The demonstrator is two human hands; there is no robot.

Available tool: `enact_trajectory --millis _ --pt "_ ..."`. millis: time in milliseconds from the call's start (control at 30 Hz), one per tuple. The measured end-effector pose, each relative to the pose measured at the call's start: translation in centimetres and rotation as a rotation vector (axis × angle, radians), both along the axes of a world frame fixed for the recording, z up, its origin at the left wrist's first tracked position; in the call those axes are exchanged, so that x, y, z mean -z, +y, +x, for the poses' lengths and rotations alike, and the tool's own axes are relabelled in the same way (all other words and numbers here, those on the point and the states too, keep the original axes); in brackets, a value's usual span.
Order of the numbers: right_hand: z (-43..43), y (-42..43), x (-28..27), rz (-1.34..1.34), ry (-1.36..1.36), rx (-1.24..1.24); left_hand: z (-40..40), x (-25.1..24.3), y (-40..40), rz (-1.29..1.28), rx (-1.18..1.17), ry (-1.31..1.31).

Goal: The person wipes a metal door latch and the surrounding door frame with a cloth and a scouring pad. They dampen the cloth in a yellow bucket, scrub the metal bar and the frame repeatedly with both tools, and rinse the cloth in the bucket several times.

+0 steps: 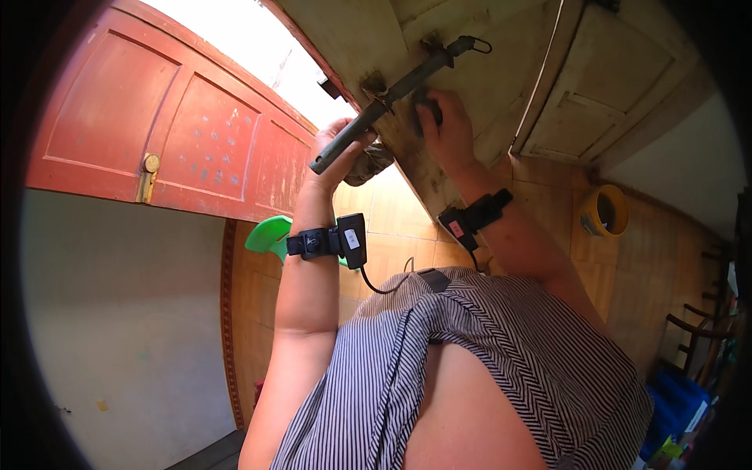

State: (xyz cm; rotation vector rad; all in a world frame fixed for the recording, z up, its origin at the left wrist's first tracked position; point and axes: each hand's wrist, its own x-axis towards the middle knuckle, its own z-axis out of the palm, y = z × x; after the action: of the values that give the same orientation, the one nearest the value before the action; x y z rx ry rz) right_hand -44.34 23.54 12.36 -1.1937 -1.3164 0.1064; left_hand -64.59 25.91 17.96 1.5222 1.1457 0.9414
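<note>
A long metal slide bolt (405,82) with a ring at its far end is mounted on the inner face of a worn wooden door (493,76). My left hand (341,147) is at the door's edge, behind the bolt's near end, with a dark crumpled cloth (369,164) beside it; the bolt hides part of the fingers, so its hold is unclear. My right hand (449,126) grips a dark object (427,111), perhaps a cloth or pad, against the door face just right of the bolt. Both wrists wear black strapped devices.
A red panelled door (205,129) with a round knob lock (151,163) stands at the left. A green plastic stool (267,235) is beyond my left forearm. A yellow bucket (605,211) stands on the tiled floor at the right, and dark wooden furniture (699,329) lies at the far right.
</note>
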Motion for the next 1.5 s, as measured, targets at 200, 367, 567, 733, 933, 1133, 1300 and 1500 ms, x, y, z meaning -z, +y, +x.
enact_trajectory --millis 200,367,567,733,933,1133,1300,1500 --pt "-1.3 -4.0 6.0 -0.201 -0.091 -0.036 -0.4 -0.8 -0.6 0.040 0.000 0.048" --pt "-2.8 -3.0 1.7 0.178 -0.182 -0.085 0.2 -0.9 -0.3 -0.043 0.093 -0.058" --pt "-1.8 -4.6 9.7 -0.372 -0.393 -0.108 0.1 -1.4 -0.1 0.095 0.063 0.176" --pt "-3.8 -4.0 3.0 0.072 -0.199 -0.034 -0.2 -0.5 0.3 0.049 0.103 0.104" --pt "-2.6 -4.4 7.0 -0.280 -0.099 -0.057 0.3 -0.3 1.4 0.157 0.049 0.257" --pt "-4.9 -3.4 1.6 0.086 -0.023 -0.017 -0.2 0.6 1.4 0.174 0.120 0.209" --pt "-4.1 -4.3 5.7 -0.088 -0.116 -0.021 0.7 -0.4 1.6 0.199 0.088 0.242" --pt "-4.9 -4.2 1.7 0.054 -0.152 0.071 -0.2 0.9 1.9 0.292 0.130 0.366"
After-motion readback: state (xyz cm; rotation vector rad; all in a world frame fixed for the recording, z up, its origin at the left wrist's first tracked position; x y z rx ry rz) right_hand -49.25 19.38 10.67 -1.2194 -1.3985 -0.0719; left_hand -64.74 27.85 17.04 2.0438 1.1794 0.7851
